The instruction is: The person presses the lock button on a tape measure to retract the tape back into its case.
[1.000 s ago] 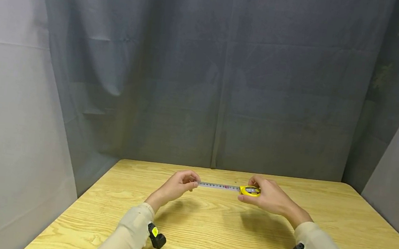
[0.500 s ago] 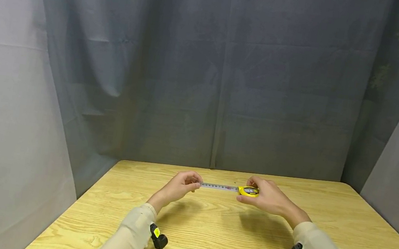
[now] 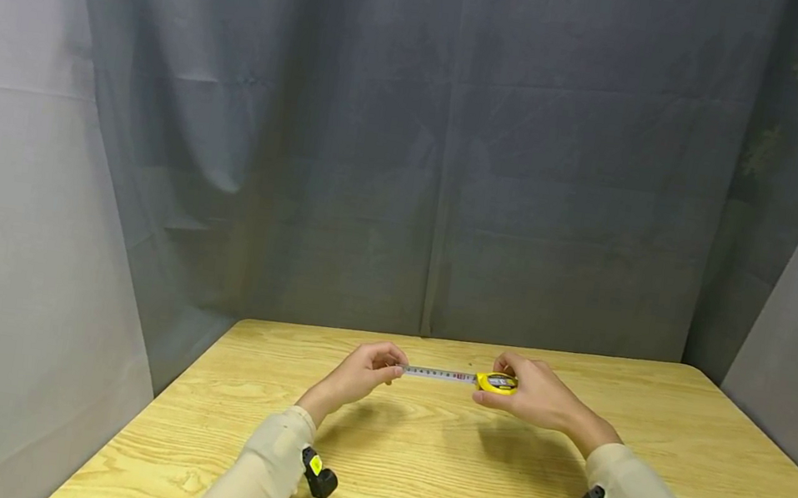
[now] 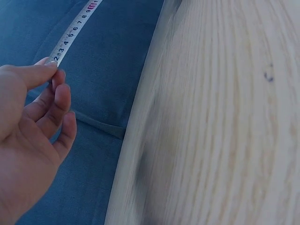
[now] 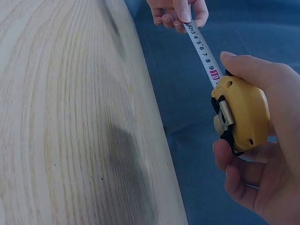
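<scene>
We note left hand (image 3: 360, 374) fingertips (image 4: 54, 68) pinching the tape blade (image 3: 437, 373) end, right hand (image 3: 539, 395) fingers curled round the yellow tape measure case (image 5: 241, 112), red 10 readable, both held above the wooden table (image 3: 460, 476).

A light wooden table (image 3: 415, 470) stands before a creased grey-blue cloth backdrop (image 3: 448, 163), between pale side panels (image 3: 0, 230).
</scene>
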